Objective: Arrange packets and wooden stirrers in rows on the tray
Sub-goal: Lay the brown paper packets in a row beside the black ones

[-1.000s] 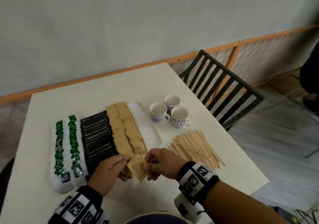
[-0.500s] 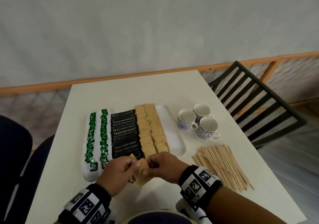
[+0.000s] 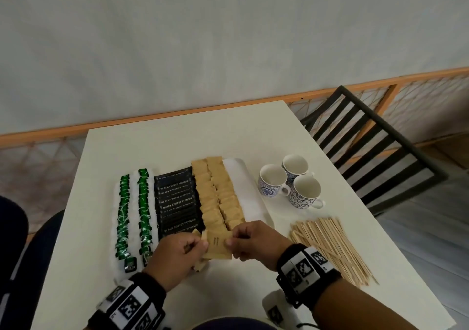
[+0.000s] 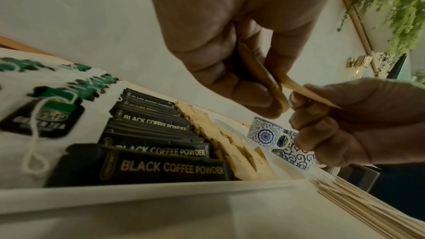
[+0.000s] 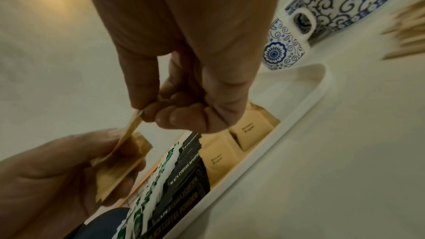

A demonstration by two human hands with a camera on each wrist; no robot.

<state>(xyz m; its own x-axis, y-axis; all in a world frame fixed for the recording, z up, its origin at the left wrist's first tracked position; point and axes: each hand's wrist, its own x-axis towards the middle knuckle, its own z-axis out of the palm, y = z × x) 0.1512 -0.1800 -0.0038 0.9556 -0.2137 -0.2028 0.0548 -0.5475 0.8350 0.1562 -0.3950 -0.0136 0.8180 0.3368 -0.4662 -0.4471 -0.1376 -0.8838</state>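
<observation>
Both hands meet at the near end of the tray. The right hand (image 3: 250, 240) pinches one brown sugar packet (image 3: 218, 245) by its right edge between thumb and forefinger, the other fingers curled under. The left hand (image 3: 177, 256) has its fingers curled round a small stack of brown packets (image 5: 117, 168), its thumb on top, touching the left edge of the pinched packet. The packet is held flat, just above the tray's near rim.

Beyond the hands, the white tray (image 3: 256, 202) lies on the desk (image 3: 177, 136) with rows running from near to far: two rows of green tea bags (image 3: 133, 213) on the left, then a row of black coffee powder packets (image 3: 177, 202), then two rows of brown sugar packets (image 3: 218, 195). The tray's right strip is bare.

To the right of the tray, near, a loose pile of wooden stirrers (image 3: 332, 248) lies on the desk. Farther back stand three blue-and-white cups (image 3: 291, 182), upright and close together. A black slatted chair (image 3: 368, 152) stands at the desk's far right corner.
</observation>
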